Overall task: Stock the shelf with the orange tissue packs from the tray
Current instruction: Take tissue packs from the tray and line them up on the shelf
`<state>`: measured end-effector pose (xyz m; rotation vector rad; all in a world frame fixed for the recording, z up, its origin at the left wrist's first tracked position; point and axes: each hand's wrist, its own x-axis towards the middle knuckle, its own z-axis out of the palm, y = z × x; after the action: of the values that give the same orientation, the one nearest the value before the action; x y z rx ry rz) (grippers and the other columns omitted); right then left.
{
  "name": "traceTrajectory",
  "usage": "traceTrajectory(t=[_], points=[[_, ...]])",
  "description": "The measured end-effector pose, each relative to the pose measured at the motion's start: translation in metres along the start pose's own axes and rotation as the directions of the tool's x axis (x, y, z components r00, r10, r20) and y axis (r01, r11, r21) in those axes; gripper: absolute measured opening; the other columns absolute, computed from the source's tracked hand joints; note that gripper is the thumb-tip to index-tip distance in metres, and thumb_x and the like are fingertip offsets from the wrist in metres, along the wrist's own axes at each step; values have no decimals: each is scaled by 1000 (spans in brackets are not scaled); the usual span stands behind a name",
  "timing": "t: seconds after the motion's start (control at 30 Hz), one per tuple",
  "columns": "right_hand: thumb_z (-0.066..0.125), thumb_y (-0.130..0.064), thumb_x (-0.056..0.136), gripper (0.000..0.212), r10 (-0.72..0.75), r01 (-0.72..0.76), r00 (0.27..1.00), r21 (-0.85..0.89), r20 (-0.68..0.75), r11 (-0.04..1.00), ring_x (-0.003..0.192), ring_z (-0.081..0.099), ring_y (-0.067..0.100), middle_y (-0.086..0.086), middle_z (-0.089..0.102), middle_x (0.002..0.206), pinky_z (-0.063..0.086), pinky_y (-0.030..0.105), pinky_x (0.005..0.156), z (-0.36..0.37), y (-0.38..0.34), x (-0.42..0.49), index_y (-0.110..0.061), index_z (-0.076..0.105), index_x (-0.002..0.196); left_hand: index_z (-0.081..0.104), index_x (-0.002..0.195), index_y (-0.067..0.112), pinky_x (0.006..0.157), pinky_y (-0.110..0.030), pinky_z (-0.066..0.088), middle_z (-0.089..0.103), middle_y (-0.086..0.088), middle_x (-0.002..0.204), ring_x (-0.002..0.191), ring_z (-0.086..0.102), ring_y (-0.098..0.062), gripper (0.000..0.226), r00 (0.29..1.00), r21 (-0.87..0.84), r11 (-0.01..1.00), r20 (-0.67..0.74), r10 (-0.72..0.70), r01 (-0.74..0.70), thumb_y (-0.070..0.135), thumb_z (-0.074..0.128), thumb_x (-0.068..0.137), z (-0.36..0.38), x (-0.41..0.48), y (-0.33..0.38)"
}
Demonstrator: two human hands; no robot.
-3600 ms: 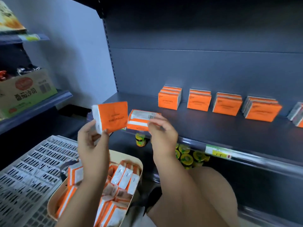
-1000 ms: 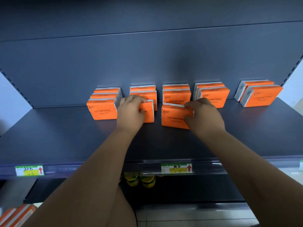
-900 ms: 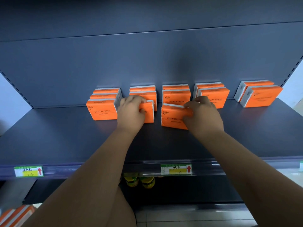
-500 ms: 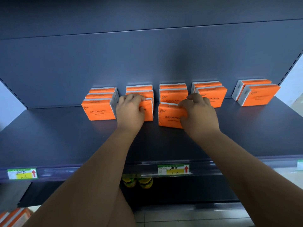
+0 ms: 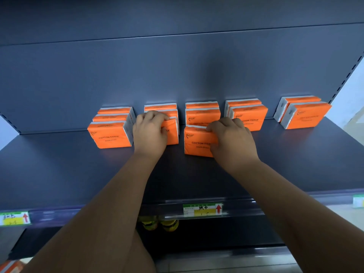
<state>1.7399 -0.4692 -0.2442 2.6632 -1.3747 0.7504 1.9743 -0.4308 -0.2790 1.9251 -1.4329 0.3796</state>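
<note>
Right pack (image 5: 197,141) stands on edge straight behind the tag (image 5: 202,209), label out, with a gap between it and the pack behind. The right hand (image 5: 232,140) grips it, fingers curled over the top edge and thumb low on the front. That looks like a hold for sliding it back flush.

Left pack (image 5: 171,131), behind the tag and a little left, sits tight against its row. The left hand (image 5: 150,133) grips it the same way, fingers hooked over the top and hiding most of the face. Both packs go at the front of their rows, so the lines build from the rear toward the tag.

The packs are flat, soft bricks in glossy orange film with white ends and dark "COTTON TISSUE" print. They will likely give under a squeeze.

There are five rows in all. The one furthest left of the tag (image 5: 112,131) is three deep. The one furthest right (image 5: 303,113) is two deep and skewed.

The shelf (image 5: 78,174) is smooth, matte, dark grey metal, so packs should slide easily on it.

Under the tag, yellow-topped jars (image 5: 159,223) sit on the level below. Far down-left of the tag there is a sliver of orange, too cropped to name.
</note>
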Motion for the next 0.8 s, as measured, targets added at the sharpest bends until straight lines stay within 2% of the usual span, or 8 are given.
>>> traceTrajectory(t=[0.17, 0.3, 0.5, 0.67, 0.8], points=[[69, -4, 80, 46, 19, -19, 1000, -11, -12, 1000, 109, 53, 34, 6, 64, 117, 46, 42, 82, 4, -1, 6, -18, 67, 124, 73, 114, 21, 93, -46, 48, 69, 0, 118, 111, 58, -32, 38, 999, -8, 999, 0, 36, -36, 1, 70, 82, -2, -1, -2], [67, -4, 81, 47, 35, -34, 999, -26, 9, 999, 111, 52, 32, 5, 62, 120, 45, 41, 84, 6, -6, 9, -20, 64, 126, 73, 115, 22, 94, -50, 48, 68, 2, 119, 112, 58, -31, 38, 1000, -5, 1000, 12, 27, -27, 3, 69, 82, -2, -2, -2], [73, -14, 82, 45, 56, -54, 998, -60, 29, 997, 115, 51, 31, 4, 60, 122, 47, 42, 88, 9, -15, 10, -19, 61, 124, 71, 114, 21, 97, -50, 49, 69, 3, 124, 116, 59, -30, 39, 998, -34, 998, 35, 46, -45, 0, 67, 81, -7, -1, -2], [71, -11, 81, 45, 74, -71, 997, -73, 36, 995, 113, 51, 32, 6, 59, 122, 47, 43, 87, 12, -18, 11, -19, 59, 124, 69, 117, 22, 101, -50, 46, 70, 4, 122, 121, 55, -28, 39, 994, -25, 1000, 105, 9, -6, 0, 64, 85, -14, 0, 3], [70, -13, 83, 45, 79, -76, 996, -73, 40, 994, 115, 51, 31, 5, 58, 124, 46, 43, 87, 11, -18, 10, -19, 58, 125, 70, 117, 21, 99, -49, 47, 71, 2, 123, 121, 56, -30, 41, 994, -5, 1000, 108, -6, 6, -2, 64, 85, -18, 2, 0]])
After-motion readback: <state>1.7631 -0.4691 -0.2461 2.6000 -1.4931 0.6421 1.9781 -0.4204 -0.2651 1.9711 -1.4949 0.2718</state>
